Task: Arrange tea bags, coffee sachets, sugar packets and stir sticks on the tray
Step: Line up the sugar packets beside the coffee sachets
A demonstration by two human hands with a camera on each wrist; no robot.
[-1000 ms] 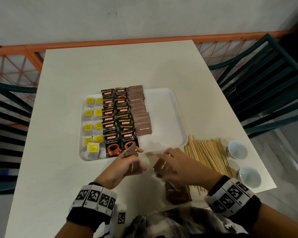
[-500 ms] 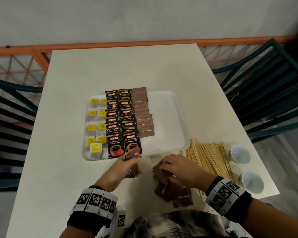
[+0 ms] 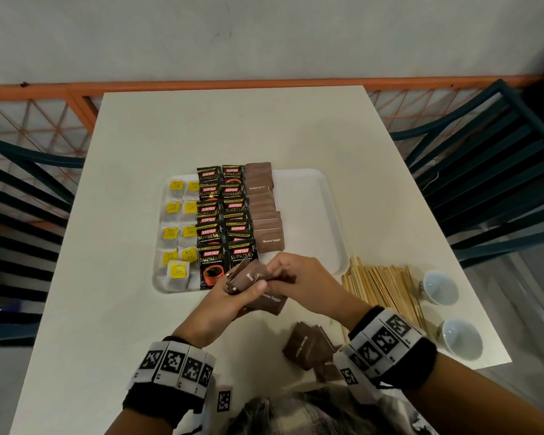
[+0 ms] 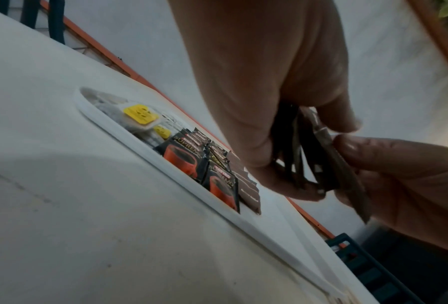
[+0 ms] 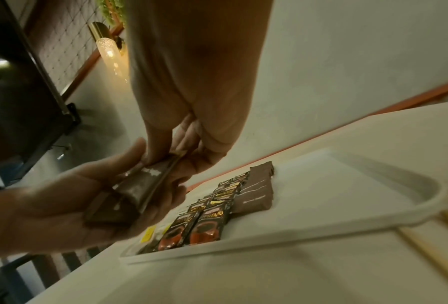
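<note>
The white tray (image 3: 308, 215) carries tea bags with yellow tags (image 3: 178, 227) on its left, black coffee sachets (image 3: 223, 221) in two columns, and a row of brown sugar packets (image 3: 264, 211). My left hand (image 3: 233, 293) grips a fanned bunch of brown sugar packets (image 3: 248, 281) just above the tray's near edge. My right hand (image 3: 296, 277) pinches one packet of that bunch (image 5: 150, 181) from the right. The same bunch (image 4: 305, 160) shows edge-on in the left wrist view. More loose sugar packets (image 3: 308, 343) lie on the table near me. Wooden stir sticks (image 3: 380, 287) lie right of the tray.
Two small white cups (image 3: 438, 287) (image 3: 460, 339) stand by the table's right edge beside the sticks. The tray's right half (image 3: 311, 233) holds nothing. Dark green chairs (image 3: 484, 171) flank the table, and an orange railing (image 3: 201, 86) runs behind it.
My right hand left the loose pile on the table and came up to the left hand. Both hands now hold the packet bunch over the tray's near edge; the left hand's bunch is bigger.
</note>
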